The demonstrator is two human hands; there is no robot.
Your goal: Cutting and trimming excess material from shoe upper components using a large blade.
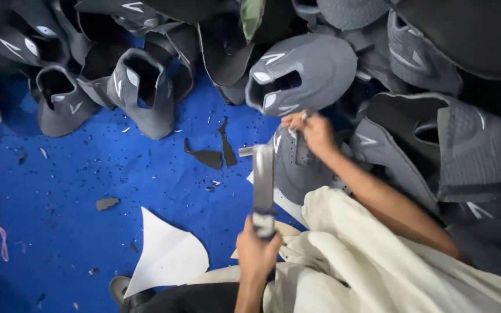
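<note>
Just right of the frame's middle, the right hand [311, 128] pinches the top edge of a grey shoe upper [297, 168], which hangs directly below its fingers. At lower centre the left hand [256, 249] is clenched round the dark handle of a flat metal tool [262, 174], whose blade points up the frame and lies just beside the upper's left edge. More grey uppers [302, 69] pile across the top. Dark scraps [207, 156] and a white paper piece [166, 255] lie on the blue sheet [59, 191].
</note>
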